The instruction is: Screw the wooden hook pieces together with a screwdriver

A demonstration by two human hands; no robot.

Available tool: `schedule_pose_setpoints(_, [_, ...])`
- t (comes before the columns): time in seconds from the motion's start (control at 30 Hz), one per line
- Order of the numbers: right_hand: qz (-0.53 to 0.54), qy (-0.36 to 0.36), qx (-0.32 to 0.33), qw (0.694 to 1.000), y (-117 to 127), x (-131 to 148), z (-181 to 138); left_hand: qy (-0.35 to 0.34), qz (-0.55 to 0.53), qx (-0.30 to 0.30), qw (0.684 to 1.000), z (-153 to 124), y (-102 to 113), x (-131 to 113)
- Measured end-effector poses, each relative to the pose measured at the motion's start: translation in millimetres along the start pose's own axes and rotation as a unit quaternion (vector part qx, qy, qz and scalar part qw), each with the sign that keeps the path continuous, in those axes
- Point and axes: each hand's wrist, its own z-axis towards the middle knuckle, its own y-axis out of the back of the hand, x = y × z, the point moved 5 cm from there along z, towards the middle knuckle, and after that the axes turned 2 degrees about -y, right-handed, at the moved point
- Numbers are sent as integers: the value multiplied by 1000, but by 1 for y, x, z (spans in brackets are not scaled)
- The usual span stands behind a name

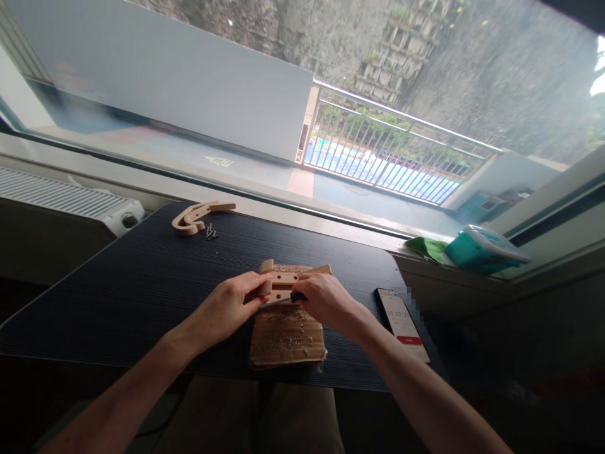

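My left hand (231, 306) is closed on the left end of a pale wooden piece with drilled holes (285, 277), thumb and fingers pinching it. The piece has curved ends and lies over a worn wooden block (288, 340) strewn with shavings. My right hand (324, 296) is closed around the dark handle of a slim metal tool (297, 296). Its thin shaft points left along the piece's near edge, its tip close to my left fingers. Whether it is a blade or a driver, I cannot tell. My right fingers hide part of the piece's right side.
More curved wooden pieces (189, 217) lie at the far left of the dark table (142, 290), beside several screws (211, 232). A phone with a running timer (401, 321) lies at the right edge. On the windowsill are a green cloth (425, 248) and a teal box (484, 249).
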Motion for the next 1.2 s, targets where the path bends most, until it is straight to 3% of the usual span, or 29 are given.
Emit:
schedule_pose_setpoints(0.53, [41, 19, -32, 998, 1, -1, -9, -6, 5, -3, 1000, 0, -1, -2])
schedule_pose_setpoints(0.8, [68, -7, -64, 996, 18, -3, -23, 15, 18, -1, 1000, 0, 1, -4])
schedule_pose_setpoints(0.87, [84, -37, -104, 990, 24, -13, -31, 19, 28, -3, 999, 0, 1, -3])
schedule_pose_setpoints(1.0, [107, -170, -183, 962, 24, -43, -53, 8, 63, -14, 998, -6, 4, -5])
schedule_pose_setpoints(1.13, [166, -246, -188, 936, 8, -59, -64, -68, 201, -132, 968, -15, 21, -31])
schedule_pose_setpoints(1.2, [192, -258, -192, 927, 2, -62, -65, -112, 256, -155, 948, -14, 26, -51])
